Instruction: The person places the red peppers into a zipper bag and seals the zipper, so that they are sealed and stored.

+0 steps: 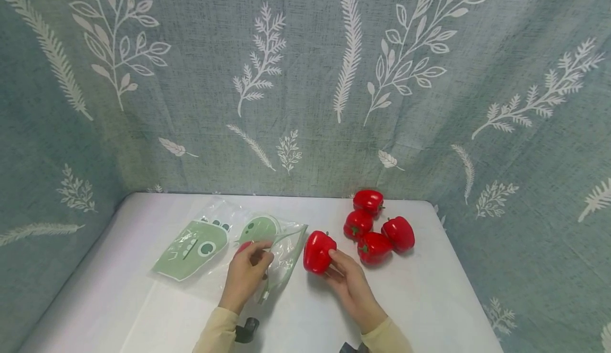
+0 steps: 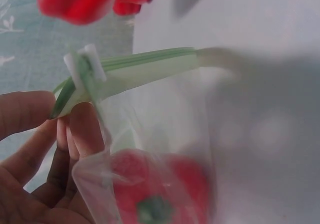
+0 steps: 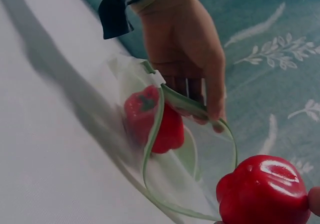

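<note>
Loosely curled right fingers (image 1: 341, 262) round pepper (image 1: 317, 252), left fingers (image 1: 258, 245) on bag (image 2: 150, 67).

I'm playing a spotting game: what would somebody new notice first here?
Probably the shiny red pepper in the right hand, then four more peppers bunched on the right of the table. Left of them, the left hand pinches a clear, green-edged bag with another pepper inside.

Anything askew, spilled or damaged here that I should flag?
Nothing stands out. The left hand pinches the rim of an open zip bag with a red pepper inside; the right hand holds a second pepper, and four loose peppers sit together on the white table. I see no spill or damage.
</note>
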Motion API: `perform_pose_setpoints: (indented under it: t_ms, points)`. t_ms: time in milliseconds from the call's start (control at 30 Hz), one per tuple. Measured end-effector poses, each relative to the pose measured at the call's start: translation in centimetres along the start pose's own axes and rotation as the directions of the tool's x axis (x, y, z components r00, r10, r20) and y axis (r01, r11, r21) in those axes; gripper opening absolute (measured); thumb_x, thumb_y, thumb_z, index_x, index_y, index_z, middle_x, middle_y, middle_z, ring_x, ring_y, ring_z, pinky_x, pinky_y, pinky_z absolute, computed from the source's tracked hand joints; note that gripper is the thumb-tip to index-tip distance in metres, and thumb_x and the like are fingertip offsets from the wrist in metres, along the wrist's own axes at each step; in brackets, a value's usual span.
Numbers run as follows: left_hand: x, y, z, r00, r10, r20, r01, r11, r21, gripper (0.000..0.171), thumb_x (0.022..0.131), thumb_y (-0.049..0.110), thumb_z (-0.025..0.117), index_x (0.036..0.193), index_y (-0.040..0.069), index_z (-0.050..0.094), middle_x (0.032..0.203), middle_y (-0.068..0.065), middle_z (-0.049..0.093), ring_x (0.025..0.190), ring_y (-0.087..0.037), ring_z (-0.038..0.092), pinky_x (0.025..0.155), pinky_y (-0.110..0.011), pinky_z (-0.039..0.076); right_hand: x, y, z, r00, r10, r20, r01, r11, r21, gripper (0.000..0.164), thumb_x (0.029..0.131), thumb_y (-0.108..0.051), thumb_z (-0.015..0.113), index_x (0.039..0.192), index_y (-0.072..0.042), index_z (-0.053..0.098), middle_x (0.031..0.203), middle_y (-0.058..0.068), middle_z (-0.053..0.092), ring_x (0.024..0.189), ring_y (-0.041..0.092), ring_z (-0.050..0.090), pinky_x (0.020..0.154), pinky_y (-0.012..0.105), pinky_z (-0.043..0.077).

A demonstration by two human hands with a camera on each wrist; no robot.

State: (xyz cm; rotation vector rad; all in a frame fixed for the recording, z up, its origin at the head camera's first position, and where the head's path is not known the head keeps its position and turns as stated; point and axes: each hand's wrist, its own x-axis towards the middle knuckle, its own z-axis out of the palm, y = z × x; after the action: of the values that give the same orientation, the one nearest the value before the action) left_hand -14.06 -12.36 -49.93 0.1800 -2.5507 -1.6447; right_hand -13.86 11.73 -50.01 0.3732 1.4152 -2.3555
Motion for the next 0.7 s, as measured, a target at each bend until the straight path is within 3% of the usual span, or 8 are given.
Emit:
perform_pose_setpoints:
  t_ms: [200, 433, 700]
  points:
    - [0.1, 0.1, 0.1, 1.0, -0.009, 0.014, 0.009, 1.0, 0.004, 0.027, 0.094, 0.013, 0.071, 0.12, 0.007, 0.07, 0.092, -0.004, 0.065, 0.082, -0.019, 0.062, 0.062, -0.025, 0.057, 0.7, 0.7, 1.1, 0.999, -0.042, -0.026, 0.039, 0.992, -0.118, 0.083, 0.094, -0.042, 0.071, 0.152, -0.001, 0.027, 0.153, 0.019, 0.036, 0.137, 0.036, 0.044, 0.107, 0.042, 0.046]
    - [0.0, 0.3, 0.4, 0.999, -0.031, 0.028, 0.03, 1.0, 0.004, 0.028, 0.095, 0.015, 0.07, 0.122, 0.008, 0.07, 0.095, -0.004, 0.064, 0.084, -0.02, 0.063, 0.065, -0.027, 0.059, 1.5, 1.7, 2.4, 0.99, -0.107, -0.09, 0.075, 0.951, -0.299, 0.081, 0.091, -0.043, 0.074, 0.148, 0.002, 0.038, 0.142, 0.02, 0.052, 0.124, 0.032, 0.058, 0.106, 0.046, 0.048]
    - [-0.1, 0.7, 0.6, 0.999, -0.027, 0.03, 0.028, 1.0, -0.008, 0.027, 0.095, 0.016, 0.071, 0.122, 0.011, 0.07, 0.098, -0.005, 0.065, 0.087, -0.02, 0.065, 0.068, -0.028, 0.06, 2.0, 2.9, 3.4, 0.983, -0.162, -0.084, 0.119, 0.919, -0.376, 0.077, 0.091, -0.042, 0.075, 0.145, -0.002, 0.039, 0.134, 0.017, 0.06, 0.118, 0.031, 0.063, 0.1, 0.045, 0.052]
